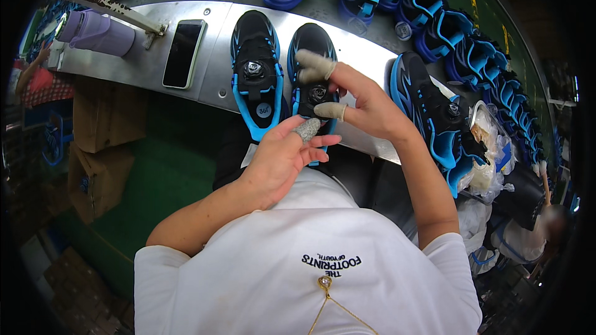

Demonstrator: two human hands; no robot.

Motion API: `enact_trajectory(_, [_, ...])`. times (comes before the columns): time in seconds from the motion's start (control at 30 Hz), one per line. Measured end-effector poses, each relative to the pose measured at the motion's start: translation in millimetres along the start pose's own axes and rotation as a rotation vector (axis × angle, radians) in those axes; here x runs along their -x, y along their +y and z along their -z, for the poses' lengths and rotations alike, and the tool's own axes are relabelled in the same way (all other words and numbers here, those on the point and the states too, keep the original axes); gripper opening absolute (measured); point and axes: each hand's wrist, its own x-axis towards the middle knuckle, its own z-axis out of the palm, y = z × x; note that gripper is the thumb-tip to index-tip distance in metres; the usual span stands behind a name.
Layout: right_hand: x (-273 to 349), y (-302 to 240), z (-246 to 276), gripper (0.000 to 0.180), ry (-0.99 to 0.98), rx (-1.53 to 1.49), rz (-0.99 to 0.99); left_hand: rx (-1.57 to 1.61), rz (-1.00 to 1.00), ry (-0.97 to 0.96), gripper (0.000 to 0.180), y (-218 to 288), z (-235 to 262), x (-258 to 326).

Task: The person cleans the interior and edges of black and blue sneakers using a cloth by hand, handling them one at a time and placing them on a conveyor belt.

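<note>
A black and blue sneaker with a round dial on its tongue lies toe away from me at the metal bench's edge. My right hand is over its front, thumb and fingers apart on either side of the dial; beige covers sit on several fingertips, blurred by motion. At the heel opening is my left hand, a grey cover on its thumb and its fingers stretched across the blue collar. Neither hand visibly grips anything. The collar is partly hidden. Beside it on the left stands a matching sneaker, untouched.
A phone and a lilac bottle rest on the bench to the left. More sneakers stand at right, near a plastic bag. Rows of sneakers line the far belt. Cardboard boxes are stacked at lower left.
</note>
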Motion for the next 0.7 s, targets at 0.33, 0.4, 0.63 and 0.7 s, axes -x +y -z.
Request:
enact_trajectory(0.33, [-1.2, -4.9, -2.5, 0.065, 0.007, -0.007, 0.049, 0.010, -0.010, -0.003, 0.028, 1.5, 3.2, -0.5])
enact_trajectory(0.4, [0.5, 0.1, -7.5, 0.062, 0.005, -0.033, 0.016, 0.007, -0.003, 0.000, 0.028, 2.4, 2.1, -1.0])
enact_trajectory(0.63, [8.9, -1.4, -34.2, 0.050, 0.303, 0.312, 0.111, -0.464, 0.136, -0.209, 0.028, 41.1, 15.2, 13.9])
enact_trajectory(0.7, [9.8, -10.4, -25.8, 0.054, 0.290, 0.141, 0.007, -0.877, -0.537, 0.007, 0.026, 39.5, 33.6, 8.8])
